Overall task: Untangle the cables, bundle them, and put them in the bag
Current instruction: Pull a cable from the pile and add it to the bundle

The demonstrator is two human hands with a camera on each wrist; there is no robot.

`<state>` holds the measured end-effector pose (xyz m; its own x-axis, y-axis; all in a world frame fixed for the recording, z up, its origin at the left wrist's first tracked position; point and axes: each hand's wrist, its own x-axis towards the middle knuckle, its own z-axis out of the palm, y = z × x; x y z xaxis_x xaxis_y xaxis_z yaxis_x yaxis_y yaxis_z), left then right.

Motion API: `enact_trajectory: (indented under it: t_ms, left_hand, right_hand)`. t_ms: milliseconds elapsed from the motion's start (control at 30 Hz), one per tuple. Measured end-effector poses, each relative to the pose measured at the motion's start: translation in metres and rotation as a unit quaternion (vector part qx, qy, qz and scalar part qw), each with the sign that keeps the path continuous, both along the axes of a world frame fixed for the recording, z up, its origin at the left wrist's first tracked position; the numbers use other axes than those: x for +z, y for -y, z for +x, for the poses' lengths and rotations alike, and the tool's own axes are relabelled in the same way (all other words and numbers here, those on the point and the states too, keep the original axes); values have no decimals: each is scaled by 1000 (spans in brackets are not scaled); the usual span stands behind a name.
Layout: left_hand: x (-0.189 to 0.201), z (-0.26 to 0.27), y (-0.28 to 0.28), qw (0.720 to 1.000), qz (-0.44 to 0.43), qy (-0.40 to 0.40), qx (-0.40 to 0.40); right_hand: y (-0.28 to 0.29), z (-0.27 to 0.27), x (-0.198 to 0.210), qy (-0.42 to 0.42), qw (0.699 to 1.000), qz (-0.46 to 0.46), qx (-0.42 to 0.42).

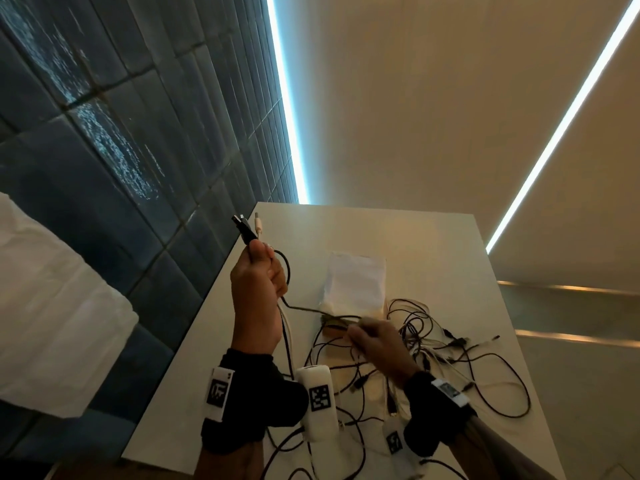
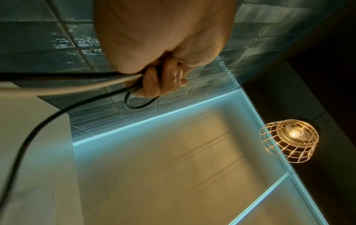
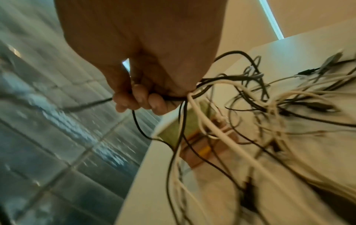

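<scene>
A tangle of black and white cables (image 1: pixel 426 344) lies across the white table (image 1: pixel 433 237). My left hand (image 1: pixel 258 268) is raised over the table's left edge and grips a black cable and a white cable just below their plugs (image 1: pixel 246 225), which stick up above my fist. In the left wrist view my fingers (image 2: pixel 163 82) curl round both cables. My right hand (image 1: pixel 375 336) grips several black and white cables (image 3: pixel 194 94) above the pile. One black cable (image 1: pixel 301 306) stretches between the two hands. A white bag (image 1: pixel 356 282) lies flat behind the tangle.
A dark blue tiled wall (image 1: pixel 121 150) runs along the table's left edge. Something white (image 1: pixel 52 306) sits at the far left. Light strips (image 1: pixel 284 98) cross the pale surface behind. A wire-cage lamp (image 2: pixel 289 140) glows in the left wrist view.
</scene>
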<state>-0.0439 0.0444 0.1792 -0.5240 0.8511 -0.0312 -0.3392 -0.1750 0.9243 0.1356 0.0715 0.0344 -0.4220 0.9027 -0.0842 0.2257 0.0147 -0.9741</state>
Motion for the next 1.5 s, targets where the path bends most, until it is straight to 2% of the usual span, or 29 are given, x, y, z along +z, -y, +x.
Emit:
enact_trajectory:
  t_ms: [100, 200, 300, 367, 500, 567, 667, 900, 1067, 1367, 1500]
  left_hand:
    - [-5, 5, -1, 999, -41, -14, 9]
    - [-9, 16, -1, 997, -70, -11, -2]
    - [-5, 22, 1, 997, -81, 4, -9]
    - [-2, 22, 3, 996, -69, 49, -27]
    - [6, 18, 8, 973, -3, 191, -133]
    - [9, 18, 9, 961, 25, 210, -177]
    - [9, 21, 10, 964, 34, 174, -198]
    - [1, 22, 11, 978, 40, 119, -166]
    - [6, 12, 10, 983, 48, 79, -157]
    - [10, -7, 14, 991, 60, 63, -105]
    - [4, -9, 13, 995, 24, 40, -86]
  right_hand:
    - [-11, -5, 50, -101, 994, -14, -39]
    - [-17, -15, 97, -167, 985, 23, -42]
    - [-14, -23, 127, -185, 979, 86, 12]
    - [-7, -25, 135, -184, 976, 102, 57]
    - [2, -27, 114, -193, 975, 37, 102]
    - [4, -24, 94, -198, 975, -13, 98]
    - [10, -20, 66, -188, 978, -39, 84]
    - [16, -11, 16, -144, 985, -75, 61]
    - [26, -4, -15, -85, 994, -51, 45]
    - [28, -8, -49, -30, 996, -61, 49]
    - [19, -9, -31, 49, 998, -19, 17]
